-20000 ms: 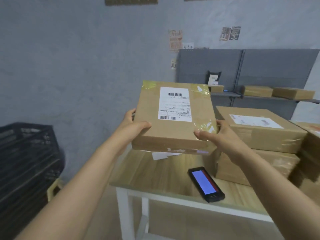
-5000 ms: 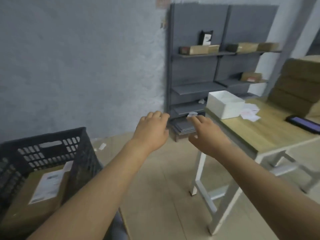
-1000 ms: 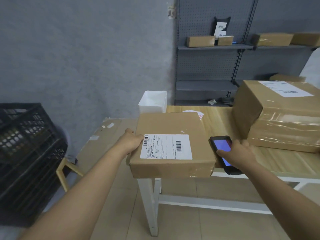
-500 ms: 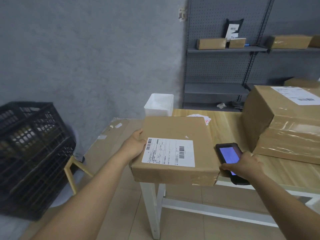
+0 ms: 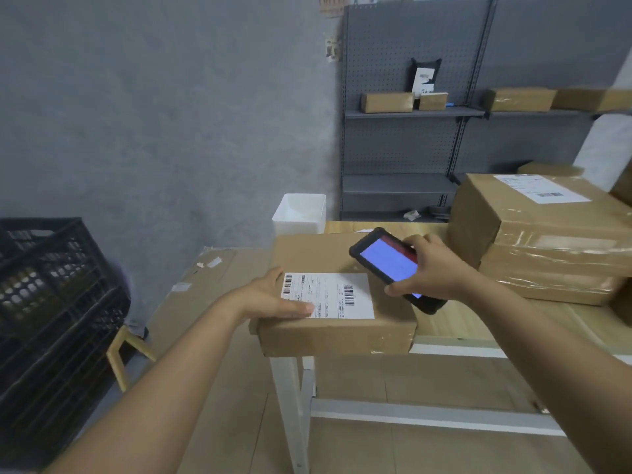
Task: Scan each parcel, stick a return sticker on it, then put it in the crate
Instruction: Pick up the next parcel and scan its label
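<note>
So the left hand [image 5: 273,301] is holding the parcel [image 5: 337,302] by its left edge, thumb laid flat across the top with the tip just touching the near left corner of the shipping label [image 5: 328,295]. The other fingers of that hand go under the box, so I can't see how they're curled. The parcel itself sits at the near left corner of the wooden table [image 5: 478,319], and its front edge sticks out past the table edge toward the person.

The right hand [image 5: 434,271] is gripping the handheld scanner [image 5: 393,265], fingers wrapped over its far long side and thumb clamped on the near side. The scanner is lifted off the table and tilted, screen lit blue with a red strip along one edge, and its top end hangs over the parcel just beyond the label's far right corner. The label has a barcode at the left end, right next to the left thumb, and another on the right side, closer to the scanner.

Past the right hand's fingers there's a stack of bigger taped boxes [image 5: 547,241] on the table, the top one with its own label. Beyond the left fingertips, at the table's far corner, is a white bin [image 5: 301,213]. Way off to the left of the left hand is the black crate [image 5: 51,302], sitting on a small wooden stool [image 5: 123,354]. A grey pegboard shelf [image 5: 410,112] with a few small boxes stands against the wall behind everything.
</note>
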